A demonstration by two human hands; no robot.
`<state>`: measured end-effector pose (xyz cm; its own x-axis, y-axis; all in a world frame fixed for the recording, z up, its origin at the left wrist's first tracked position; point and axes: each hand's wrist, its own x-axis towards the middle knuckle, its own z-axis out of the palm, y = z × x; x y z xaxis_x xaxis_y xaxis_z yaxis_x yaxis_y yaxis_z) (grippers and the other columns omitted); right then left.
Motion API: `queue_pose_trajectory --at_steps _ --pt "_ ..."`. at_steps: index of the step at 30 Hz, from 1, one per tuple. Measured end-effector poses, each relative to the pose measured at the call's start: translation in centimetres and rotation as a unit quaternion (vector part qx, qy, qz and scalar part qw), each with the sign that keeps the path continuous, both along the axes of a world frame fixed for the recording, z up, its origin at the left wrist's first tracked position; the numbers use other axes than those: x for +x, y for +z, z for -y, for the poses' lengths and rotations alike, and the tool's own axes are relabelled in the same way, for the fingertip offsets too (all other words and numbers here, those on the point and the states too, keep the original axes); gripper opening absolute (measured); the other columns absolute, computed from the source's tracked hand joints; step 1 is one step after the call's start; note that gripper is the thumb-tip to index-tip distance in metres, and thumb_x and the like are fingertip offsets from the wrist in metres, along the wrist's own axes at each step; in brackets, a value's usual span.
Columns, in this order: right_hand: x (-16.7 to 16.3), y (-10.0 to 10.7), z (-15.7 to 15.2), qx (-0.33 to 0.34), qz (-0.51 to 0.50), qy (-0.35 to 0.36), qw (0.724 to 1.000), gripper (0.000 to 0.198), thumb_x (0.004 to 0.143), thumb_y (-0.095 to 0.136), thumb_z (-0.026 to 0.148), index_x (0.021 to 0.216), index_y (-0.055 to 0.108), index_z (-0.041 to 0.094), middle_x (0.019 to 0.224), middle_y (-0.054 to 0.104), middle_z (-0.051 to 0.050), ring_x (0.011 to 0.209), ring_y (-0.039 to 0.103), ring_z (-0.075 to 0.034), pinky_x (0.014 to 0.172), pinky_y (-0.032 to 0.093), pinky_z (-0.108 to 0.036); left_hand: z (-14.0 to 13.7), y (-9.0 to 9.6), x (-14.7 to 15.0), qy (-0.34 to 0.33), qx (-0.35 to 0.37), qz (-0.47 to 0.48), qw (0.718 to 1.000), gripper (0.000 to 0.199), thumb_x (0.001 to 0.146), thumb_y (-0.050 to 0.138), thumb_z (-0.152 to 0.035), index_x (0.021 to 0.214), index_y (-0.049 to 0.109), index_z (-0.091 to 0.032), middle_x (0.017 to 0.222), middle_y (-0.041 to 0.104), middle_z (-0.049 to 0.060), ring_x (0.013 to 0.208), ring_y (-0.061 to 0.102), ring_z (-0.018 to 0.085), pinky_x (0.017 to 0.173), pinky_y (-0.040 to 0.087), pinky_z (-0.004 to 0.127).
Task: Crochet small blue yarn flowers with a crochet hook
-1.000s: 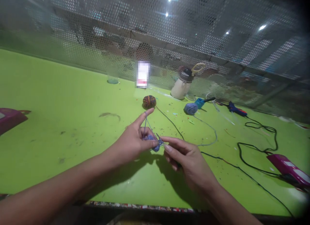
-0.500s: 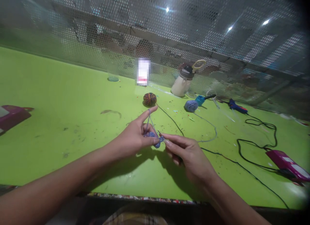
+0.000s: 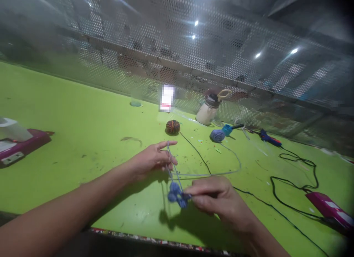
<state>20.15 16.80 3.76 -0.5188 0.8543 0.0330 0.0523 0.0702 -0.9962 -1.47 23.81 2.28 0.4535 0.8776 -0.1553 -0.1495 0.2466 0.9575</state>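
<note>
My right hand (image 3: 218, 196) is closed around a thin crochet hook, most of it hidden in the fingers. At its tip hangs a small blue-purple crocheted piece (image 3: 174, 192) with rounded lobes, held above the table. My left hand (image 3: 155, 157) is up and to the left, apart from the piece. Blue yarn (image 3: 174, 165) loops over its stretched index finger and runs down to the piece; the other fingers are bent around the strand. Farther back lies the blue yarn ball (image 3: 217, 135), its strand curving back toward my left hand.
On the green table (image 3: 91, 124) are a dark multicoloured yarn ball (image 3: 173, 127), a lit phone (image 3: 167, 97), a pale bottle (image 3: 206, 111), a turquoise container (image 3: 227, 130) and a blue glue gun (image 3: 269, 138). Magenta power strips (image 3: 329, 209) stand at both sides, with black cords on the right.
My left hand has let go of the crocheted piece and moved away up-left, stretching the yarn. My right hand has moved lower with the piece on the hook. The view has tilted upward.
</note>
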Motion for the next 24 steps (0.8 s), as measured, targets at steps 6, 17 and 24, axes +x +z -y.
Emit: queue_pose_trajectory --at_steps 6,17,24 --pt "2.7 0.0 1.3 0.01 -0.006 0.162 0.987 0.028 0.081 0.071 0.048 0.081 0.084 0.023 0.054 0.061 -0.006 0.048 0.052 -0.013 0.05 0.037 -0.027 -1.6 1.0 -2.0 0.112 0.11 -0.079 0.985 0.037 0.075 0.07 -0.017 0.111 0.069 -0.016 0.062 0.06 -0.001 0.059 0.052 0.013 0.057 0.037 0.027" --pt "5.1 0.0 -0.8 0.029 -0.107 0.014 0.994 0.021 0.062 0.083 0.05 0.063 0.08 0.03 0.045 0.054 -0.001 0.038 0.039 -0.008 0.045 0.031 -0.025 0.4 6.1 -5.6 0.114 0.197 0.091 0.969 0.059 0.084 0.054 -0.049 0.032 0.044 -0.023 0.035 0.026 -0.001 0.046 0.029 0.012 0.05 0.035 0.027" --pt "4.1 -0.4 -1.2 0.025 -0.123 0.025 0.992 0.011 0.068 0.082 0.04 0.075 0.082 0.03 0.053 0.06 -0.003 0.042 0.042 -0.009 0.046 0.029 -0.025 1.6 7.5 -6.2 0.184 0.284 -0.006 0.941 0.055 0.085 0.063 -0.033 0.137 0.047 -0.039 0.055 0.049 -0.007 0.05 0.037 0.009 0.049 0.029 0.024"
